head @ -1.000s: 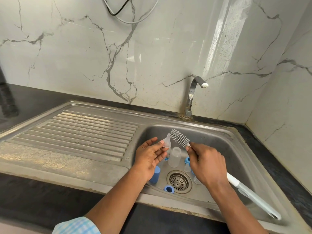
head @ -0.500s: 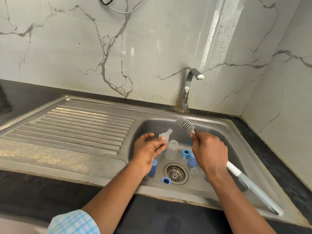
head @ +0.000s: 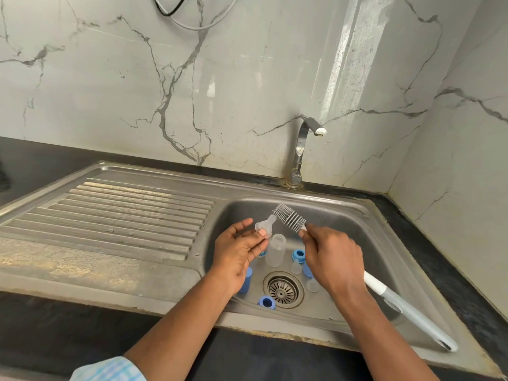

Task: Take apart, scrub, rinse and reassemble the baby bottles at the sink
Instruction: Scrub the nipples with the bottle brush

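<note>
We see the sink [head: 343,213] set in the worktop [head: 55,334], drainboard [head: 123,215] to its left, tap [head: 301,149] behind it by the wall. In the basin the drain [head: 283,290] sits centre-front. The bottle [head: 275,250] stands upright just behind it. The near ring [head: 266,302] lies just before the drain, the far ring [head: 299,255] right of the bottle, w/ a small teat [head: 295,268] just before that. A cap [head: 244,280] stands left of the drain, partly behind our left hand [head: 239,251]. That hand holds a nipple [head: 265,223] above the bottle, left of the brush [head: 290,217] head. Our right hand [head: 332,259] grips the brush, handle running front-right over the sink rim.

head view, looking down, sink [head: 357,213] near
</note>
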Motion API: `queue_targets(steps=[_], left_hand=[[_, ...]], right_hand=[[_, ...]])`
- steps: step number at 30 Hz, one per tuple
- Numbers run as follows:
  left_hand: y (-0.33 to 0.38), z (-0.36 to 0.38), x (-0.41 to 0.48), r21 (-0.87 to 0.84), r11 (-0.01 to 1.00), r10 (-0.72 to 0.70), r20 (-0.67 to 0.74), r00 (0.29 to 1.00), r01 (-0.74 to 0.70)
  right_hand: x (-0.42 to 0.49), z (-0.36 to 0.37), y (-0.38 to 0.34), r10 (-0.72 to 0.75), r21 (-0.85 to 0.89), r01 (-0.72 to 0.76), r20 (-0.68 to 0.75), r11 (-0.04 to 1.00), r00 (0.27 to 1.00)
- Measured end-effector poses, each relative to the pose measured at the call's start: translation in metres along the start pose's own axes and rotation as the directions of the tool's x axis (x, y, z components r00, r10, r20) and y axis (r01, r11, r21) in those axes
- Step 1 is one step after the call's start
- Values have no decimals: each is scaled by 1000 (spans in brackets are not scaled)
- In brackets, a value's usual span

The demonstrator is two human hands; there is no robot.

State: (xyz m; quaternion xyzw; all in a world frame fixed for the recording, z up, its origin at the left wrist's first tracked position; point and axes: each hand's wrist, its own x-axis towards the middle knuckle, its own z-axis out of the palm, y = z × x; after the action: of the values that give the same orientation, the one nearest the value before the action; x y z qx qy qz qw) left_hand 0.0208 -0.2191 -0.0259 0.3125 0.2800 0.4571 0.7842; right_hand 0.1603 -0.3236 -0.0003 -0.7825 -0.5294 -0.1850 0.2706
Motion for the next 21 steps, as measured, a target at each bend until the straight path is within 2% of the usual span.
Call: queue_targets(steps=[3, 8, 12, 15, 18, 21], left_hand=[[1, -1, 2, -24, 999, -23, 14, 1000, 23], [2, 1, -2, 44, 996, -77, 56, 995, 74], [2, 0, -2, 119, 990, -78, -1, 997, 78], [2, -2, 0, 107, 992, -54, -49, 997, 59], [2, -3, 1, 75, 996, -33, -48, 998, 37], [3, -1, -1, 69, 997, -17, -6, 1000, 18]], right_hand=[[-2, 4, -6, -58, 35, 58, -2, 998, 998], [-1, 4, -3, -41, 52, 40, 5, 998, 999], [-1, 2, -1, -30, 59, 30, 4, 998, 1000], [-2, 2, -4, -82, 71, 82, -7, 994, 997], [-4, 4, -10, -160, 66, 155, 81, 986, 984], [-4, 5, -15, -131, 37, 127, 132, 991, 983]])
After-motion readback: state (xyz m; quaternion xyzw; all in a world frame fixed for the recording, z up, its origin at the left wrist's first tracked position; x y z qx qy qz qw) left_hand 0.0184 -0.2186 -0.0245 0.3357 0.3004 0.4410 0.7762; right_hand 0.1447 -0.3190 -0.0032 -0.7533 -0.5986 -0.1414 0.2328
